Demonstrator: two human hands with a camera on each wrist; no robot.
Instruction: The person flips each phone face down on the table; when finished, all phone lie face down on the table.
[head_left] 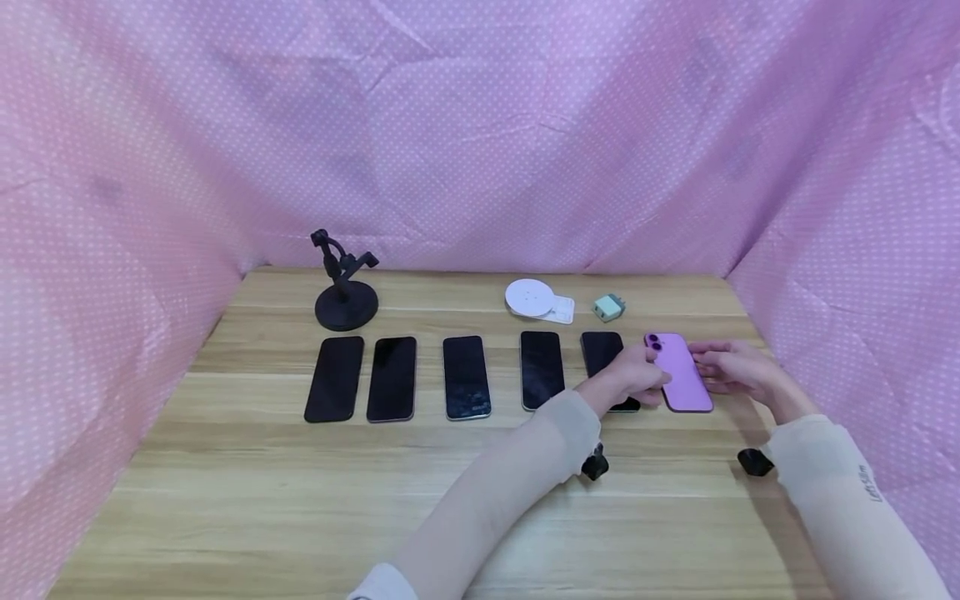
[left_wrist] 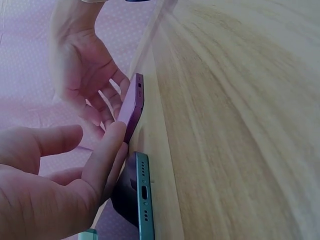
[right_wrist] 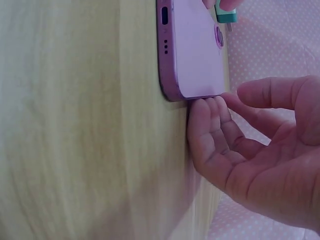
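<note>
A pink-purple phone (head_left: 681, 372) lies back side up at the right end of a row of phones, its cameras at the far left corner. My left hand (head_left: 636, 375) is at its left edge, over part of a dark-screened phone (head_left: 600, 350); the left wrist view shows fairly straight fingers along the pink phone's side, thumb raised. At the opposite edge, the fingertips of my right hand (right_wrist: 250, 150) touch the phone's side, gently bent, with the thumb apart. The phone (right_wrist: 197, 50) lies between the two hands, on the wooden table (head_left: 300, 517).
Several more dark phones, such as this one (head_left: 467, 377), line up to the left. Behind them stand a black phone stand (head_left: 346, 307), a white round charging pad (head_left: 529, 297) on a white card, and a green charger plug (head_left: 608, 307). Pink dotted cloth (head_left: 480, 150) surrounds the table.
</note>
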